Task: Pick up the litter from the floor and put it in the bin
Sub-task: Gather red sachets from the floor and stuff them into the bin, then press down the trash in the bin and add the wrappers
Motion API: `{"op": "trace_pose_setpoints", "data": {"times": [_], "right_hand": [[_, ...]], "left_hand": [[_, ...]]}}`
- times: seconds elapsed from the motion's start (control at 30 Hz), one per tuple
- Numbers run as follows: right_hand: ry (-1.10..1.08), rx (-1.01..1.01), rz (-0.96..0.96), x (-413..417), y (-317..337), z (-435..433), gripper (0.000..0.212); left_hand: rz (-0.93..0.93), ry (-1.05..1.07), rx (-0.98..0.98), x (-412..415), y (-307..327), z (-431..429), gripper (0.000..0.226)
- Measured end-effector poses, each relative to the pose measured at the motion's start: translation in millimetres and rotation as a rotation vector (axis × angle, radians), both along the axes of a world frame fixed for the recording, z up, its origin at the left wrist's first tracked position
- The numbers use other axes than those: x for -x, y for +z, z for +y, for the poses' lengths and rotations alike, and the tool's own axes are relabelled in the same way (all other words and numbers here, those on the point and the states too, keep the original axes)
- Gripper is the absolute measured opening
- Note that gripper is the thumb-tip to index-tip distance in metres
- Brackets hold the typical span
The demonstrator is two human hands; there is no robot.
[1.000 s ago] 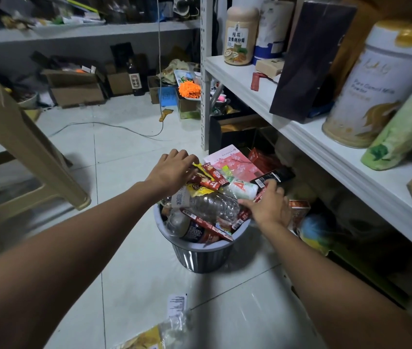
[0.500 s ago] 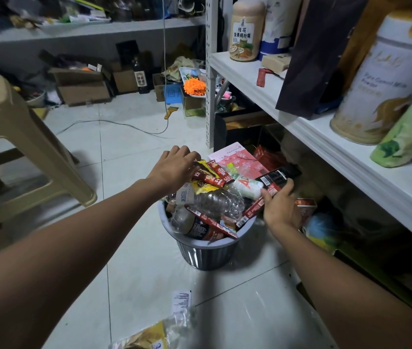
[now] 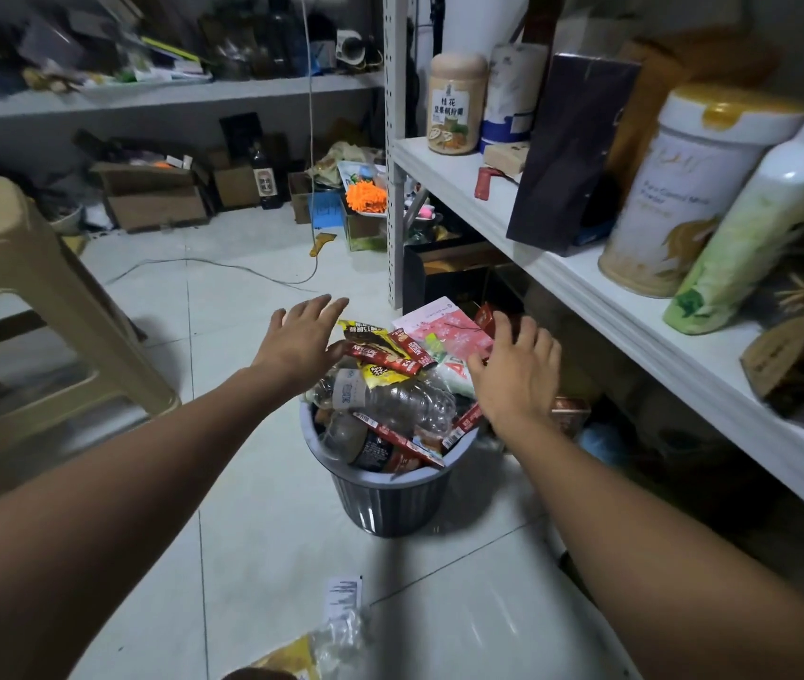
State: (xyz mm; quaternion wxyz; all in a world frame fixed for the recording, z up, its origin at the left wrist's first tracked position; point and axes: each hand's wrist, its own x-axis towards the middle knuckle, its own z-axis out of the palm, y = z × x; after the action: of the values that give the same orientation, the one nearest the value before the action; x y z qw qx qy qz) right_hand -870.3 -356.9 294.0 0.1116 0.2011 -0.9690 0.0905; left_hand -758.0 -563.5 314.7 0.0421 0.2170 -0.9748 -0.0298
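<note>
A small grey ribbed bin (image 3: 390, 503) stands on the white tiled floor, heaped over its rim with litter: a crushed clear plastic bottle (image 3: 390, 400), red coffee sachets (image 3: 385, 353) and a pink packet (image 3: 444, 326). My left hand (image 3: 302, 338) hovers flat over the bin's far left rim, fingers spread, holding nothing. My right hand (image 3: 518, 370) hovers over the right rim, also spread and empty. A clear plastic wrapper with a yellow label and a white tag (image 3: 336, 630) lies on the floor near the bottom edge.
A beige plastic stool (image 3: 32, 311) stands to the left. A white metal shelf (image 3: 586, 287) with tins and jars runs along the right, close to the bin. Cardboard boxes (image 3: 154, 198) and clutter line the far wall, and a cable (image 3: 223, 267) crosses the floor.
Both hands were pressed on the litter in the bin; now they have lifted off and opened with fingers spread. The view has shifted slightly.
</note>
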Motion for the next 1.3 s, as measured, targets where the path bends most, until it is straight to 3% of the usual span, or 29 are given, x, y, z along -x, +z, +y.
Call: {"op": "trace_pose_setpoints", "data": {"times": [0.2,0.7,1.07,1.3], "right_hand": [[0.197,-0.015,-0.049,-29,23,3,0.066],[0.322,0.037,-0.082,-128,22,25,0.058],[0.509,-0.071,-0.163,-197,-79,1,0.056],[0.488,-0.148,-0.225,-216,-161,-12,0.057]], "left_hand": [[-0.052,0.039,0.04,-32,21,10,0.068],[-0.074,0.145,0.113,-165,21,37,0.061],[-0.187,0.218,0.027,-236,-94,52,0.058],[-0.247,0.218,-0.065,-260,-182,46,0.058]]}}
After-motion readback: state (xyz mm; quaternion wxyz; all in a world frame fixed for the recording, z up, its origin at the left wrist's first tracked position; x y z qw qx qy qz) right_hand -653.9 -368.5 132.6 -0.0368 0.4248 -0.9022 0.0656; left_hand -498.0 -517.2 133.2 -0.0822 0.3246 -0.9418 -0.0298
